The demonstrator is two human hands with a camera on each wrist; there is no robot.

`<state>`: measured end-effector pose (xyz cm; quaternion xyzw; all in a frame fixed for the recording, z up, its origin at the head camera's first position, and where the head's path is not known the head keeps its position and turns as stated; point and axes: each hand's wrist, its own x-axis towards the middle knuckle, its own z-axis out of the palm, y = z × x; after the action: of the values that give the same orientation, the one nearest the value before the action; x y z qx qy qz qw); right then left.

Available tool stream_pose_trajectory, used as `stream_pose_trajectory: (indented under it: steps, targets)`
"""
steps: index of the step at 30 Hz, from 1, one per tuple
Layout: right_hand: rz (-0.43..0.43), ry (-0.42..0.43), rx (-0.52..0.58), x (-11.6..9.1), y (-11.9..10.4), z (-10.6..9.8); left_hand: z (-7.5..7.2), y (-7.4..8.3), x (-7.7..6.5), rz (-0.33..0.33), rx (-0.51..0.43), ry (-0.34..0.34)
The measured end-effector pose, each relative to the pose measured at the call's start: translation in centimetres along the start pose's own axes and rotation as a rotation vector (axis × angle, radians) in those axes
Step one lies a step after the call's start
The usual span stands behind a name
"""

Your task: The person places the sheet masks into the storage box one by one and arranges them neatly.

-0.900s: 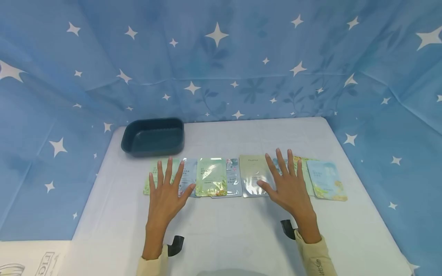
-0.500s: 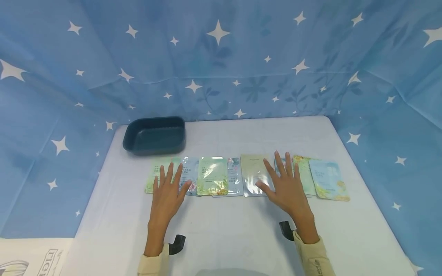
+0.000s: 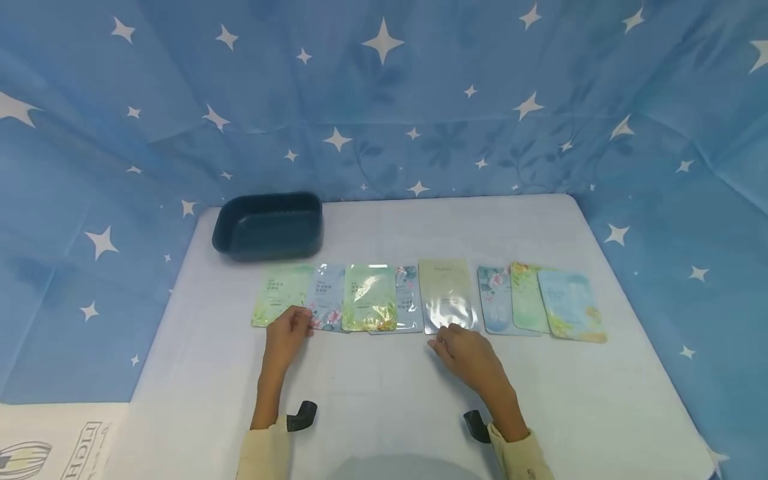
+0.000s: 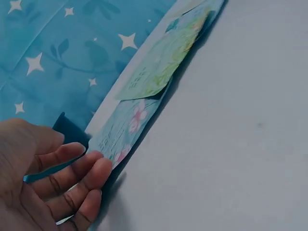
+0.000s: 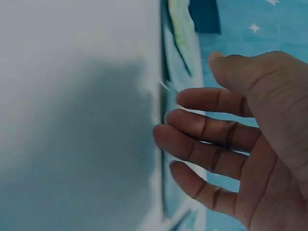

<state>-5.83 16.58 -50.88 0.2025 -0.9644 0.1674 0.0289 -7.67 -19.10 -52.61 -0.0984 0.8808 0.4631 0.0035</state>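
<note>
Flat foil sachets, like sheet-mask packets, lie in a partly overlapping row across the white table. My left hand (image 3: 287, 337) has bent fingers close to the lower edges of the leftmost green sachet (image 3: 279, 287) and a blue floral sachet (image 3: 327, 287); whether it touches them is unclear. Its thumb stands apart from the fingers in the left wrist view. My right hand (image 3: 471, 357), loosely curled, is by the lower edge of a gold-silver sachet (image 3: 445, 287). In the right wrist view its fingers (image 5: 202, 139) hold nothing. Between the hands lies another green sachet (image 3: 369, 293).
A dark blue-green rectangular bin (image 3: 267, 230) stands at the table's back left. More sachets continue to the right, ending in a light blue sachet (image 3: 570, 303). A blue star-patterned curtain (image 3: 384, 100) borders the back and sides of the white table (image 3: 384, 393).
Both hands have drawn back toward the near side, and their spread fingers have bent. The right hand has moved left too, uncovering sachets. The sachets keep their arrangement.
</note>
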Motion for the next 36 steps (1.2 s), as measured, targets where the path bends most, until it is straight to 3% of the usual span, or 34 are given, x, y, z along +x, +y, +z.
stream_pose_trajectory:
  steps: [4,10,13,18,21,26,31,36]
  targets:
    - [0.049,-0.084,0.048,-0.3,-0.8,1.2,-0.2,-0.4,1.4,-0.081,-0.103,0.033]
    - [0.041,-0.093,0.062,-0.3,-1.3,1.8,0.1,-0.7,1.8,-0.204,-0.175,0.108]
    - [0.037,-0.072,0.073,-0.1,-1.3,1.8,0.0,-0.6,2.0,-0.244,-0.353,0.089]
    - [0.058,-0.062,0.101,0.0,-1.2,2.1,-0.2,-0.5,2.2,-0.316,-0.784,0.03]
    - [0.084,-0.081,0.124,-0.2,-1.2,2.4,-0.4,-0.8,1.8,-0.343,-0.919,0.05]
    - [0.109,-0.091,0.147,-0.5,-1.4,2.7,-1.4,-1.5,1.3,-0.377,-0.971,0.141]
    - [0.113,-0.079,0.141,-0.4,-1.5,2.6,-3.0,-2.0,2.1,-0.399,-0.999,0.243]
    - [0.129,-0.091,0.128,-0.1,-1.4,2.6,-4.3,-2.6,3.2,-0.413,-0.919,0.338]
